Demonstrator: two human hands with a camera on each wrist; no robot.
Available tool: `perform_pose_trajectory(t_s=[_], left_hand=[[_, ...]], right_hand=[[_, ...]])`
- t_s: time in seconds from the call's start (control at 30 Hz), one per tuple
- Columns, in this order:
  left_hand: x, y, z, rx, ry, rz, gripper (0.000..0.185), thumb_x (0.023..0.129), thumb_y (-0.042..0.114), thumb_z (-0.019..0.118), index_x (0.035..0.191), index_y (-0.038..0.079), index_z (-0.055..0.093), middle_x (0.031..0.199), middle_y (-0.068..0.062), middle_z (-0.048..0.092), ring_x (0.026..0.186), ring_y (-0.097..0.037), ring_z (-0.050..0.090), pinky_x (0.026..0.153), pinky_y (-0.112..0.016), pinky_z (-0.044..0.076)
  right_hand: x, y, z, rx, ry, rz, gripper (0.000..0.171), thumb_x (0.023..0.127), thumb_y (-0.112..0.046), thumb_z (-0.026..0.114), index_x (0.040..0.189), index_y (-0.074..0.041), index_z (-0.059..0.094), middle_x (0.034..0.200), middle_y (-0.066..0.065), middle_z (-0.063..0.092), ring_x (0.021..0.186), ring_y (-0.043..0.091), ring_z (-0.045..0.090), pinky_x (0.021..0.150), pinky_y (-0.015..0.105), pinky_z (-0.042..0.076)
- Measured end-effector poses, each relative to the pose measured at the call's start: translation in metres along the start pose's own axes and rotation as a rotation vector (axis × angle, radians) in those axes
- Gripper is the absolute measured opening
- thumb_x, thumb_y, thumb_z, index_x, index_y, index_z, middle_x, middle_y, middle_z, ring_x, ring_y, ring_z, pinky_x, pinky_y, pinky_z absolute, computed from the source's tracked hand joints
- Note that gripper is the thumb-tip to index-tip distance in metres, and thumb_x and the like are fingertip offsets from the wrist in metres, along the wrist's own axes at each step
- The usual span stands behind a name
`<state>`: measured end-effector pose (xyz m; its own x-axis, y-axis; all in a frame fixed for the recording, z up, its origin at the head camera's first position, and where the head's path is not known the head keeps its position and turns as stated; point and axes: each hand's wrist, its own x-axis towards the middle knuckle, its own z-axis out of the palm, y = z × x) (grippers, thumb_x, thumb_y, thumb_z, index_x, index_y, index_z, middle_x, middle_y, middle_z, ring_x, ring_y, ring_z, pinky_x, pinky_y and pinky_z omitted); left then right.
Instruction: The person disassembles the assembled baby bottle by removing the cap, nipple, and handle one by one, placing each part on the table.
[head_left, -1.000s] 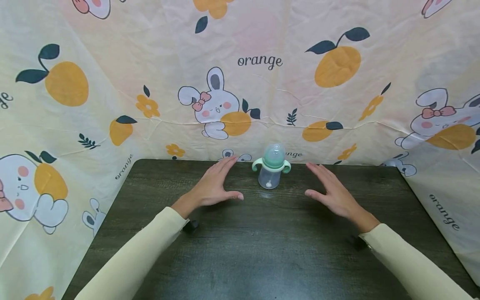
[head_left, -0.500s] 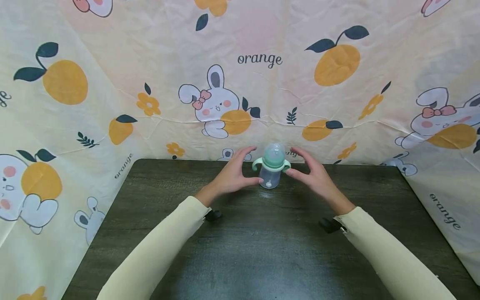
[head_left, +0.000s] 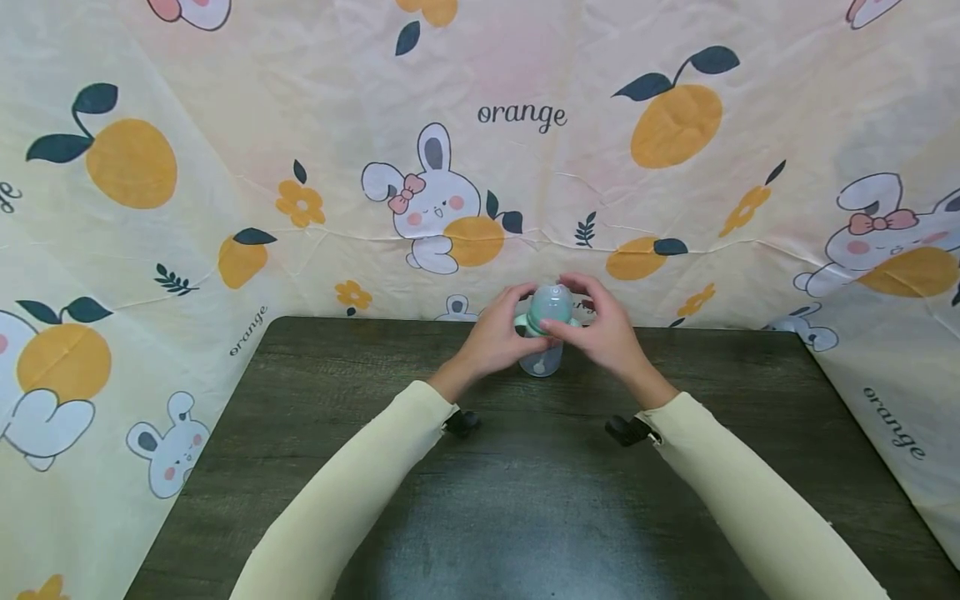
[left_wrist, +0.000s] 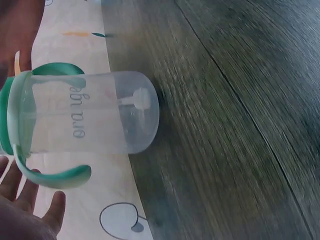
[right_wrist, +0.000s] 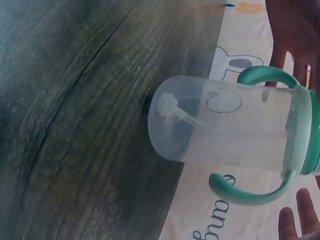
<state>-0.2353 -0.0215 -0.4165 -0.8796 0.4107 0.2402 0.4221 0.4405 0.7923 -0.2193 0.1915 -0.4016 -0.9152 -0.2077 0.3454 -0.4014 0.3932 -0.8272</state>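
**Head view: both hands close around a baby bottle at the table's far edge**

Head view shows a small clear baby bottle (head_left: pixel 546 333) with a green collar, two looped green handles and a domed cap, standing upright near the middle of the far edge of the dark wooden table (head_left: pixel 337 392), close to the printed cloth backdrop (head_left: pixel 225 167). The left hand (head_left: pixel 498 335) and the right hand (head_left: pixel 606 332) flank it, fingers curved around its upper part at collar height. Whether they already grip it is unclear: in the wrist views the fingertips near each handle (left_wrist: pixel 55 176) look spread and slack, and no firm hold shows.

The bottle looks light and empty, with a straw weight (right_wrist: pixel 167 106) lying inside. Judging from this, an uneven squeeze or a nudge from one side could tip it or push it against the backdrop. Fingers catching only the domed cap might pull that loose instead.
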Motion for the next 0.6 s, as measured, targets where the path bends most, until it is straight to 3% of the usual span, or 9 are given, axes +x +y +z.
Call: perform_pose_trajectory(t_s=[0.2, 0.6], left_hand=[[-0.0009, 0.0030, 0.0060, 0.018, 0.029, -0.039, 0.079, 0.091, 0.027, 0.091, 0.158, 0.003, 0.055, 0.153, -0.016, 0.059, 0.135, -0.032, 0.060, 0.114, -0.048, 0.048], [-0.0032, 0.0025, 0.0099, 0.027, 0.021, -0.046, 0.075, 0.091, 0.026, 0.092, 0.156, 0.007, 0.059, 0.150, -0.013, 0.063, 0.133, -0.031, 0.061, 0.112, -0.049, 0.049]], right_hand=[[-0.0010, -0.0038, 0.0043, -0.002, 0.005, -0.002, 0.070, 0.090, -0.016, 0.092, 0.150, 0.000, 0.059, 0.146, 0.016, 0.063, 0.135, 0.034, 0.056, 0.115, 0.061, 0.041], [-0.0067, -0.0041, 0.0088, -0.040, 0.025, 0.026, 0.076, 0.088, -0.017, 0.095, 0.152, -0.001, 0.059, 0.142, 0.018, 0.064, 0.129, 0.036, 0.059, 0.116, 0.060, 0.043]])
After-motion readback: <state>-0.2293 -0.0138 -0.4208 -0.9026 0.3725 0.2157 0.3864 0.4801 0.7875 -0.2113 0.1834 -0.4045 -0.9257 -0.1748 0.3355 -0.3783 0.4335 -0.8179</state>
